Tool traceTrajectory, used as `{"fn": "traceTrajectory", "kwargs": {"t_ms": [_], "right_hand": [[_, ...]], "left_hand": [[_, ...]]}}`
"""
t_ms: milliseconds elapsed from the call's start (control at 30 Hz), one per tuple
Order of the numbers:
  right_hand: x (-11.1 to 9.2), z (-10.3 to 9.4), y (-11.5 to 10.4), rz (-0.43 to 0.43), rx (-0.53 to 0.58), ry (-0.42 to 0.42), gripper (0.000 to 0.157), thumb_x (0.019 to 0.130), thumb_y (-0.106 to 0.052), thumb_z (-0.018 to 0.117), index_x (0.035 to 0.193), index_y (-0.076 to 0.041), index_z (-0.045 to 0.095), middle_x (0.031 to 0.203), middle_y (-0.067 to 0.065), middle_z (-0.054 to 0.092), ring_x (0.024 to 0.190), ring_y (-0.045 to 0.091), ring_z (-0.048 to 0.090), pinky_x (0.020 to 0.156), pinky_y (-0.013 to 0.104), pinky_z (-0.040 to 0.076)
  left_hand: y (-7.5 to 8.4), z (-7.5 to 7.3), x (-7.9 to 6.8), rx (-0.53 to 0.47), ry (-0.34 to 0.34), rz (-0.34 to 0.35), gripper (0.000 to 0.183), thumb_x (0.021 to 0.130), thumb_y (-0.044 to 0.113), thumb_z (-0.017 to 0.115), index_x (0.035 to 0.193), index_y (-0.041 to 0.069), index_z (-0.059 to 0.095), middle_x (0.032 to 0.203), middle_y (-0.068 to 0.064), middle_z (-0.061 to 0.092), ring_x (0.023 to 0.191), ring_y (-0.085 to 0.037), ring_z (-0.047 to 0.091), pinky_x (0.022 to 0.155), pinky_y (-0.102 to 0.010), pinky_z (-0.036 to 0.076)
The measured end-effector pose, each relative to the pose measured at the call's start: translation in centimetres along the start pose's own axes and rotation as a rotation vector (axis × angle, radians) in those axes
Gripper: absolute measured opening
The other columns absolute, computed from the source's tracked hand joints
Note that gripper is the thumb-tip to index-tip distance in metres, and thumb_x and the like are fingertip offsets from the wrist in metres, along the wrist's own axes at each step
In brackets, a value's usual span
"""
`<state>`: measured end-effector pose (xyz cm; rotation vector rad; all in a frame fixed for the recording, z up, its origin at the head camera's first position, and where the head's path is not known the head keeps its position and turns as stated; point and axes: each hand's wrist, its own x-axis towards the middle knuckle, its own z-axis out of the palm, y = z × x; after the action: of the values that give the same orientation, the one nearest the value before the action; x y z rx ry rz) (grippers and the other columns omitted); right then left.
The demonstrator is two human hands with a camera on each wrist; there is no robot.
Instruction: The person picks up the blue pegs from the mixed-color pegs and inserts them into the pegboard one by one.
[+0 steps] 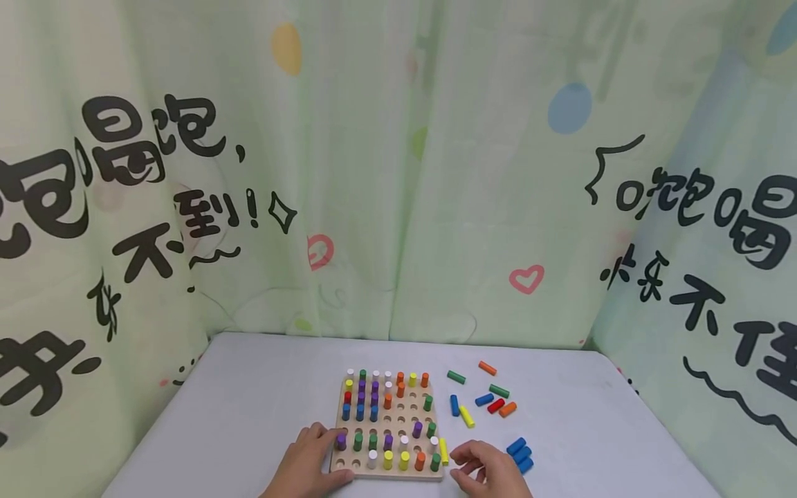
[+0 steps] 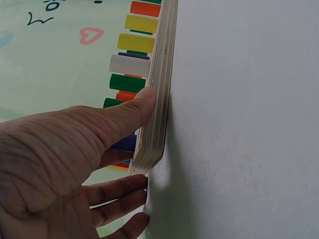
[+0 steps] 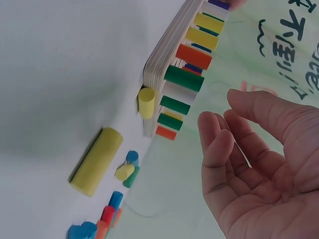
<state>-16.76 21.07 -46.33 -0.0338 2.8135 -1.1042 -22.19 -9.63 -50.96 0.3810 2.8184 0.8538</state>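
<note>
A wooden pegboard [image 1: 386, 473] carries upright coloured pegs in its holes. My left hand [image 1: 304, 462] grips its near left corner: the thumb [image 2: 144, 99] lies against the front edge and the index finger reaches beside a purple peg [image 1: 341, 443]. Just right of the board, my right hand [image 1: 488, 469] hovers with fingers loosely bent and nothing between them. A yellow peg [image 1: 444, 451] leans or lies against the board's right side. Closer to the camera in the right wrist view, another yellow peg [image 3: 97, 162] lies on the table.
Loose pegs lie to the right, among them a green peg [image 1: 456, 377], an orange peg [image 1: 488, 368], a red peg [image 1: 496, 406] and a yellow peg [image 1: 467, 416]. Several blue pegs [image 1: 520, 455] cluster beside my right hand. A printed curtain [image 1: 398, 207] surrounds the white table [image 1: 268, 387].
</note>
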Motion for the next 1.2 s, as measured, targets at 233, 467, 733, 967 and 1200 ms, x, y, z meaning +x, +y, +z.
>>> {"fn": "traceTrajectory", "kwargs": {"t_ms": [233, 467, 733, 967, 1200], "right_hand": [[0.1, -0.6, 0.4, 0.042, -0.006, 0.049, 0.022, 0.090, -0.014, 0.080, 0.105, -0.001, 0.071, 0.090, 0.000, 0.069, 0.077, 0.014, 0.057, 0.072, 0.031, 0.053], [0.2, -1.1, 1.4, 0.082, -0.027, 0.099, 0.022, 0.088, -0.013, 0.081, 0.103, -0.001, 0.071, 0.089, 0.000, 0.069, 0.078, 0.015, 0.060, 0.073, 0.033, 0.053], [0.4, -1.6, 2.5, 0.121, -0.027, 0.131, 0.021, 0.088, -0.011, 0.081, 0.104, -0.001, 0.071, 0.091, 0.001, 0.069, 0.076, 0.015, 0.057, 0.071, 0.032, 0.052], [0.5, -1.9, 3.1, 0.137, -0.032, 0.159, 0.020, 0.087, -0.011, 0.081, 0.103, -0.002, 0.071, 0.090, 0.000, 0.068, 0.072, 0.015, 0.051, 0.065, 0.027, 0.046], [0.5, -2.2, 3.6, 0.165, -0.041, 0.178, 0.021, 0.087, -0.010, 0.081, 0.103, -0.001, 0.071, 0.088, 0.000, 0.068, 0.070, 0.016, 0.048, 0.063, 0.025, 0.043]], "left_hand": [[-0.3, 0.0, 0.0, -0.008, -0.005, 0.012, 0.070, 0.080, 0.047, 0.086, 0.133, 0.007, 0.065, 0.106, -0.005, 0.053, 0.092, -0.024, 0.044, 0.084, -0.049, 0.048], [-0.9, 0.3, -0.1, -0.042, -0.008, 0.057, 0.070, 0.080, 0.048, 0.085, 0.132, 0.006, 0.064, 0.106, -0.005, 0.054, 0.091, -0.023, 0.043, 0.081, -0.047, 0.048], [-1.1, 0.4, 0.1, -0.033, -0.006, 0.064, 0.071, 0.080, 0.049, 0.085, 0.132, 0.005, 0.064, 0.105, -0.005, 0.054, 0.091, -0.023, 0.044, 0.081, -0.049, 0.048], [-1.0, 0.3, 0.1, -0.032, -0.006, 0.064, 0.072, 0.080, 0.050, 0.084, 0.132, 0.005, 0.064, 0.105, -0.005, 0.054, 0.091, -0.023, 0.044, 0.081, -0.048, 0.048], [-0.8, 0.3, 0.2, -0.040, 0.002, 0.072, 0.071, 0.080, 0.046, 0.086, 0.133, 0.005, 0.064, 0.105, -0.004, 0.053, 0.092, -0.023, 0.044, 0.082, -0.049, 0.048]]}}
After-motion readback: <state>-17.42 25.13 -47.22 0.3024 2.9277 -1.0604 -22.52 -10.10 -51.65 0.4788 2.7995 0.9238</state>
